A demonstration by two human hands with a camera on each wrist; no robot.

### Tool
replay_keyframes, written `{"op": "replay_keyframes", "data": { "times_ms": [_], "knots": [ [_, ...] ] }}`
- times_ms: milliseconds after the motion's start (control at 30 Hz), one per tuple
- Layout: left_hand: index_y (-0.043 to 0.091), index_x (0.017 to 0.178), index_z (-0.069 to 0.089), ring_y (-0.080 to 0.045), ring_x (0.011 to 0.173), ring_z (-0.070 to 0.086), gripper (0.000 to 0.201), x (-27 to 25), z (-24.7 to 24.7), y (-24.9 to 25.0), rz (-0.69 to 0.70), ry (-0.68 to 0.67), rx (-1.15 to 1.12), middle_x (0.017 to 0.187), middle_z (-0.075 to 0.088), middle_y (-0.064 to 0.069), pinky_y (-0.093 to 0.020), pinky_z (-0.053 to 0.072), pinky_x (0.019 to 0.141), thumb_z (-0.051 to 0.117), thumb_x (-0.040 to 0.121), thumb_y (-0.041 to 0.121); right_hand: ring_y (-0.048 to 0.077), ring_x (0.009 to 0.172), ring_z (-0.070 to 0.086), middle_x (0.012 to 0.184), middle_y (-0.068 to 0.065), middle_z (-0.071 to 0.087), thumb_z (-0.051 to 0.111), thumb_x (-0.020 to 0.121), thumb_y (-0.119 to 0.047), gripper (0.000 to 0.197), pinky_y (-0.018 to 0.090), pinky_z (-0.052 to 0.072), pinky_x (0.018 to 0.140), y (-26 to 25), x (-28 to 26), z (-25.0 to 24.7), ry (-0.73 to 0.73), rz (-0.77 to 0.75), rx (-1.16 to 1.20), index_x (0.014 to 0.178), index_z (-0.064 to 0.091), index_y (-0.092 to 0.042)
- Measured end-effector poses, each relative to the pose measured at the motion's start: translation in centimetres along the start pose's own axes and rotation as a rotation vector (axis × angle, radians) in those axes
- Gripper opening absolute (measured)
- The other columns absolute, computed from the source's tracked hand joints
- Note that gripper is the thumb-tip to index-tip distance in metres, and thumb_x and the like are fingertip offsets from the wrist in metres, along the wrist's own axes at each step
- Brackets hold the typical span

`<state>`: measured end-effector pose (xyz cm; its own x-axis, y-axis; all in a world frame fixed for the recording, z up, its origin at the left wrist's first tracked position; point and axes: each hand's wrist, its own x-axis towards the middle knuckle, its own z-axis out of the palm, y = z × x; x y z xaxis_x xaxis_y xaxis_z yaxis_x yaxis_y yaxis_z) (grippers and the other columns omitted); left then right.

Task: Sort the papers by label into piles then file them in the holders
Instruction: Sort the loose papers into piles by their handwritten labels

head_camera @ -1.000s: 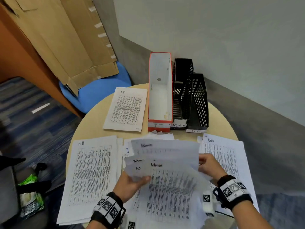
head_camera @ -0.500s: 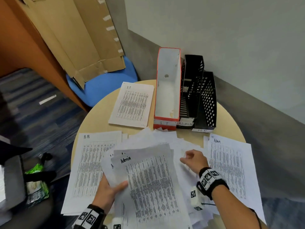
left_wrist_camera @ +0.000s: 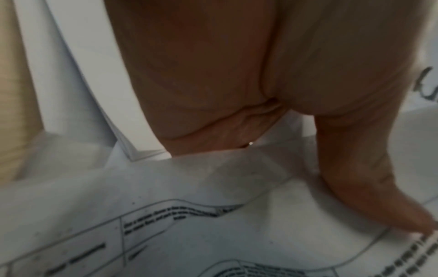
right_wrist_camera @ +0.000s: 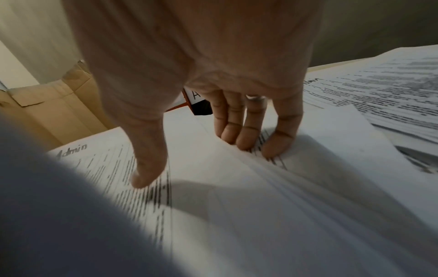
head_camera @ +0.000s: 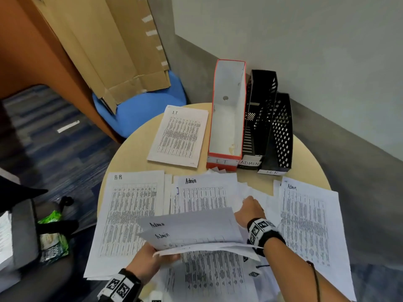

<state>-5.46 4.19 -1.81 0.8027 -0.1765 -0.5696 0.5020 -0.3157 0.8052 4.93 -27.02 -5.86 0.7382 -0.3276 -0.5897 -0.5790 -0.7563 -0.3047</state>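
My left hand grips a few loose sheets labelled Admin, lifted off the table near its front edge; its thumb lies on top of them. My right hand rests with straight fingers on the mixed middle stack, whose top sheet reads Admin. Sorted piles lie around it: H.R at the left, IT behind, Admin at the right. At the back stand the red IT holder, the black ADMIN holder and the black H.R holder.
The round wooden table is small, and papers overhang its near edge. A blue chair with cardboard leaning on it stands behind on the left. A grey wall runs close behind the holders. A bag sits low at the left.
My left hand has drawn the Admin sheets down and towards me, now held flatter. My right hand has let go of them and reached forward onto the middle stack.
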Motion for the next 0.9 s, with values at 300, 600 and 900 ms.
{"op": "replay_keyframes", "data": {
  "times_ms": [300, 600, 900],
  "knots": [
    [0.011, 0.114, 0.076, -0.028, 0.117, 0.067, 0.022, 2.3, -2.6, -6.1, -0.079, -0.041, 0.617, 0.12, 0.074, -0.011, -0.039, 0.052, 0.102, 0.066, 0.094, 0.006, 0.021, 0.075, 0.065, 0.082, 0.001, 0.064, 0.087, 0.068, -0.027, 0.032, 0.029, 0.054, 0.064, -0.3, 1.0, -0.3, -0.072, -0.007, 0.078, 0.084, 0.061, -0.015],
    [0.018, 0.131, 0.07, -0.009, 0.128, 0.058, 0.031, 1.9, -0.9, -3.7, 0.045, -0.101, 0.648, 0.135, 0.066, 0.01, -0.012, 0.039, 0.105, 0.057, 0.103, 0.015, 0.015, 0.071, 0.063, 0.077, 0.009, 0.074, 0.069, 0.081, -0.007, 0.011, 0.024, 0.052, 0.063, 2.4, 1.5, -1.8, -0.029, -0.132, 0.115, 0.073, 0.075, -0.003],
    [0.027, 0.1, 0.073, 0.004, 0.095, 0.067, 0.026, 1.8, -1.0, -3.4, -0.036, -0.061, 0.441, 0.101, 0.073, 0.01, -0.019, 0.052, 0.096, 0.058, 0.099, 0.006, 0.02, 0.097, 0.057, 0.105, -0.001, 0.058, 0.079, 0.083, -0.031, 0.036, 0.029, 0.046, 0.078, -3.2, 3.7, -3.7, 0.036, -0.214, 0.045, 0.108, 0.056, -0.017]
  ]
}}
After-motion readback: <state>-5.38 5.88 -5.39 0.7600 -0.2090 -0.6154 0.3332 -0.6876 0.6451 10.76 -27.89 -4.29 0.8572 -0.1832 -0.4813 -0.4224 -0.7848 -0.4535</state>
